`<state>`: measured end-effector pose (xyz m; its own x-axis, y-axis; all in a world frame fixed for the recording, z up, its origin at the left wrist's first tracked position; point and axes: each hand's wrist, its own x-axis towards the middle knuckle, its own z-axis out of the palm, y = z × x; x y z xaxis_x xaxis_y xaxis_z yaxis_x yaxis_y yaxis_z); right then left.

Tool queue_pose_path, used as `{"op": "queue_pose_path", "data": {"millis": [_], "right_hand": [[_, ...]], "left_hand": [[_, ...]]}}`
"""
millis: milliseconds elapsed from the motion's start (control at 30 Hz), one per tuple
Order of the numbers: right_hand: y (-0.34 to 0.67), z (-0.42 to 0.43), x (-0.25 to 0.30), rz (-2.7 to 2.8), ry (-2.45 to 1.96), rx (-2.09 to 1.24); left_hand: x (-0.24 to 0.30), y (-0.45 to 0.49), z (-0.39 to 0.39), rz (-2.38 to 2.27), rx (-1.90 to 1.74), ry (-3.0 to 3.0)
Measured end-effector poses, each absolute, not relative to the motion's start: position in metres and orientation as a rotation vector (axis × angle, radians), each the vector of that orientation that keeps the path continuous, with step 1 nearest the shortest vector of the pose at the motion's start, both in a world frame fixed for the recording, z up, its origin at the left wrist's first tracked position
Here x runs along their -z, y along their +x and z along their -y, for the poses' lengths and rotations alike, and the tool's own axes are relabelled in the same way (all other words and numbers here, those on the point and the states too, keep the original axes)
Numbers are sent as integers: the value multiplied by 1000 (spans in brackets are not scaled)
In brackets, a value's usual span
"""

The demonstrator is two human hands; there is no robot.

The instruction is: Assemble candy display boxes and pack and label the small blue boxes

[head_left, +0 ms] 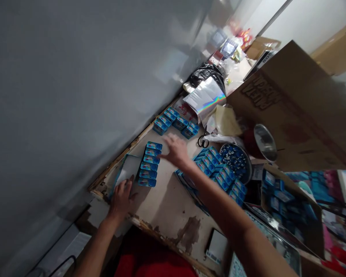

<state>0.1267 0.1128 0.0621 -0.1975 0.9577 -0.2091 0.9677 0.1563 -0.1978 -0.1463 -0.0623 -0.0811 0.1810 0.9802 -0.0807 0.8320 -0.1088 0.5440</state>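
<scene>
My left hand [122,198] rests at the lower edge of a pale flat sheet or card with blue edges [128,169], its thumb apart from the fingers. Just right of the sheet, several small blue boxes [148,166] stand in a column. My right hand [175,150], a little blurred, reaches over the table with its fingers apart and appears to hold nothing. It is beside the upper end of that column; whether it touches a box I cannot tell. Beyond it sits a group of similar blue boxes [175,122]. More blue boxes [216,169] are stacked to the right of my right forearm.
A bowl of small blue-and-white pieces [235,159], a metal pot [264,142] and black-handled scissors [203,141] stand or lie to the right. A large cardboard box [300,107] rises behind them. The wall [75,96] borders the table's left side. A white flat device [217,246] lies near the front edge.
</scene>
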Motion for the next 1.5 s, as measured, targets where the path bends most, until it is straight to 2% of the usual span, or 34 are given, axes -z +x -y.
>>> {"op": "queue_pose_path", "data": {"millis": [100,167,267,633,800,933,1133,1300,1500], "right_hand": [[206,-196,-68,-1983,2343,168],[245,-236,-57,-1741,2407,249],[275,-265,-37,-1645,2276,387],[230,-225,-33,-1844,1915,465],[194,-231,-28,-2024,2007,187],[205,-250,-35,-2010,2107,20],[223,-282,-3,-1890,2079,345],[206,-277,25,-1934,2291,175],[190,-259,10,-1712,2417,173]], "left_hand": [[82,-161,69,-1776,-360,2016],[83,-164,72,-1811,-344,2013],[85,-160,73,-1800,-374,2027],[104,-168,77,-1830,-413,2005],[97,-176,77,-1846,-466,2039],[90,-173,82,-1835,-515,2070],[66,-171,85,-1901,-639,2057],[66,-190,89,-2248,-609,1778],[77,-202,86,-2231,-561,1707]]}}
